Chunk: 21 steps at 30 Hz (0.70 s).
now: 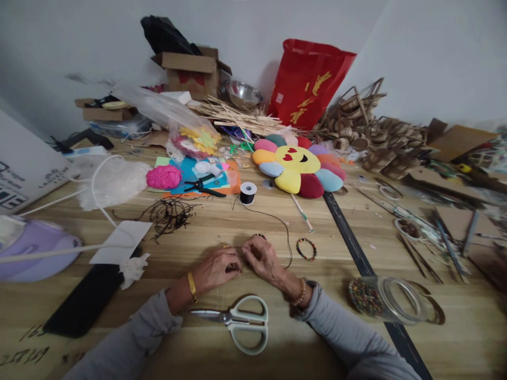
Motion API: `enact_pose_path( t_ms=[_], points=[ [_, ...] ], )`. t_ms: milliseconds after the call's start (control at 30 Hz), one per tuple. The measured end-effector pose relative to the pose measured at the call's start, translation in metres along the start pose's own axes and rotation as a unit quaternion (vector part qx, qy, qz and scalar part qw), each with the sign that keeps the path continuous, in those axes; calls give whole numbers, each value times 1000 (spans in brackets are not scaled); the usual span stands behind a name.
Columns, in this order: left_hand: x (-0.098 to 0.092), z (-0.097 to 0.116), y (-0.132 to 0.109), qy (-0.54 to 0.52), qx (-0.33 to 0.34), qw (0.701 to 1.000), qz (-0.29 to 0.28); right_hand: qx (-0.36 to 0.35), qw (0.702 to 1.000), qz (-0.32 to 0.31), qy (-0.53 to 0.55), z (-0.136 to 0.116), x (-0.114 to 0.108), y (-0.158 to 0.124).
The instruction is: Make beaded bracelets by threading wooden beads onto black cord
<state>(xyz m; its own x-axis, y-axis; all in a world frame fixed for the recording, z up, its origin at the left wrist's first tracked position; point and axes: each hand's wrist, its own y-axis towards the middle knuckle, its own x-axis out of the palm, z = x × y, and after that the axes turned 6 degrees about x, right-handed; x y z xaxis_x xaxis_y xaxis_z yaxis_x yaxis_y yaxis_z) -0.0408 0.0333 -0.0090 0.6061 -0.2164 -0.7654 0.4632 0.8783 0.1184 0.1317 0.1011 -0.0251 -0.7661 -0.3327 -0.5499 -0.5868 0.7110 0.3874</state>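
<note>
Here, left hand (217, 268) and right hand (263, 258) together at table centre, fingertips pinched on a thin black cord (273, 217) and a small beaded loop (259, 237) peeking out behind the right knuckles. Cord runs back in a curve to the small black-and-white spool (248, 192). Both hands closed in fine pinch; exact finger contact not resolvable.

Handling judgement: cord light, limp, probably slick; best gripped close to the free end, between thumb and forefinger pads. Beads tiny, hard, prone to rolling off the pale wooden tabletop (222, 221). Finished multicoloured bead bracelet (306, 249) lying just right of the hands, flexible, liftable anywhere on its ring. Clear jar of mixed beads (382, 299) on its side, mouth open, likely to spill if nudged.

Hidden or unclear: cord end and any bead between the fingers covered by the hands; bead count unreadable. Pale-green-handled scissors (241, 322) near, between the forearms, untouched.
</note>
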Motion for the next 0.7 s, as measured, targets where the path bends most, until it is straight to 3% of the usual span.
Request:
enact_pose_path(
  t_ms=[233,433,700],
  points=[
    [-2,-2,1,-100,-29,994,34,-4,1000,3,7,-1,0,1],
    [-7,-18,1,-300,-134,939,102,-13,1000,10,5,-3,-1,1],
    [-16,-23,1,-384,-182,893,148,-61,998,16,-15,0,1,-1]
  ],
)
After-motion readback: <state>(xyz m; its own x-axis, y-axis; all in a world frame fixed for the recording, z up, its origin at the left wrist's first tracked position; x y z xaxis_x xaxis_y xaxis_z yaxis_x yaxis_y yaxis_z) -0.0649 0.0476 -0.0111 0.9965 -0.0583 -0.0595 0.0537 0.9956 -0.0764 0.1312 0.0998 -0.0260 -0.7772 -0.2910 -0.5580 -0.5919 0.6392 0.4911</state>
